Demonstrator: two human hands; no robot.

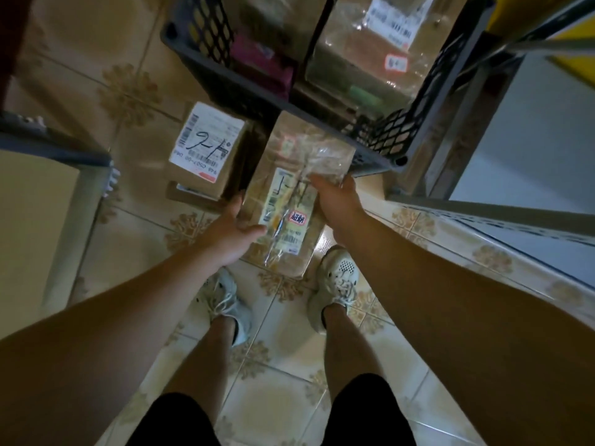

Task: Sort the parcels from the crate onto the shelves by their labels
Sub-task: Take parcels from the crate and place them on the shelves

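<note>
Parcel [289, 201] in brown card under crinkled clear plastic sits between the person's two hands, dead ahead at twelve o'clock from the pale shoes [335, 281]. It lies long-ways away from them, with its far end close to the crate's near rim. The left hand [230, 231] holds its near left corner, thumb laid over the top and fingers out of sight beneath. The right hand [335, 201] grasps the right edge, fingers curled into the loose plastic. A white label with a red sticker runs along the parcel's top face. Whether its underside touches the tiled floor [128, 91] I cannot tell.

At twelve to one o'clock stands the dark mesh crate [396, 133], holding a taped box [360, 53] with a white label and something magenta [260, 59] beside it. At eleven o'clock a second labelled box [209, 146] lies on the floor, marked in black pen, just beside the held parcel. Metal shelving [515, 217] runs along at three o'clock, and another shelf [54, 149] stands at nine.
</note>
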